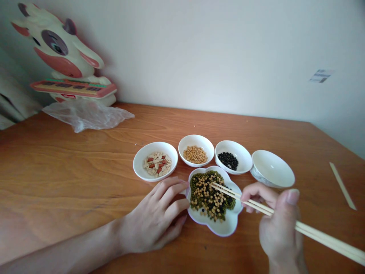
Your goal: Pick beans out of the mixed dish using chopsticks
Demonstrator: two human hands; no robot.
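Observation:
A white flower-shaped dish (232, 224) with a lilac rim holds a mix of green mung beans (196, 186), yellow soybeans (219, 199) and black beans. My left hand (156, 215) steadies the dish at its left rim, fingers bent against the edge; the grip on the underside is hidden. In my right hand (281, 220) is a pair of pale wooden chopsticks (258, 206), slanting down to the left. Their tips lie close together among the beans near the dish's middle. Whether a bean is pinched between them I cannot tell.
Behind the dish stand white bowls: one with peanuts (158, 164), one with soybeans (195, 154), one with black beans (228, 160), and an empty bowl (273, 169). A pale strip (342, 185) lies far right. A plastic bag (91, 116) and cow-shaped toy keyboard (76, 87) sit back left.

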